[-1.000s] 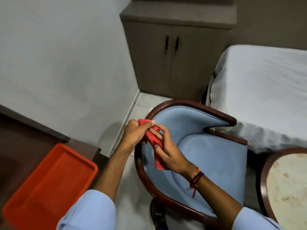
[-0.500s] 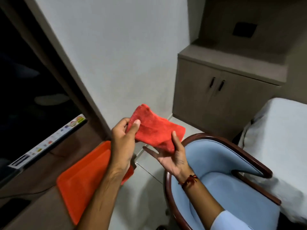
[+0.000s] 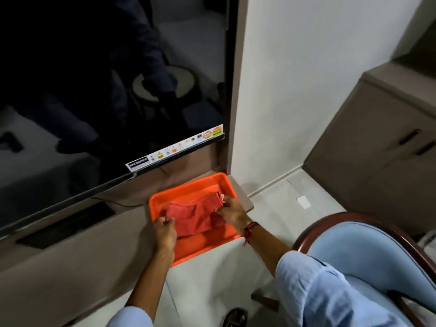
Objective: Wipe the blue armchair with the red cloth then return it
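Since wiping looks done, I've got my left hand [image 3: 166,228] and right hand [image 3: 230,210] pinching opposite ends of the red cloth [image 3: 195,217], so it lies flat in the orange tray [image 3: 188,185].

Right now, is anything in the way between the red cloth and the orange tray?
Nothing visible is. The red cloth is already over the orange tray, with the left hand pinching its near-left edge and the right hand its right edge. No other item shows on the visible parts of the tray.
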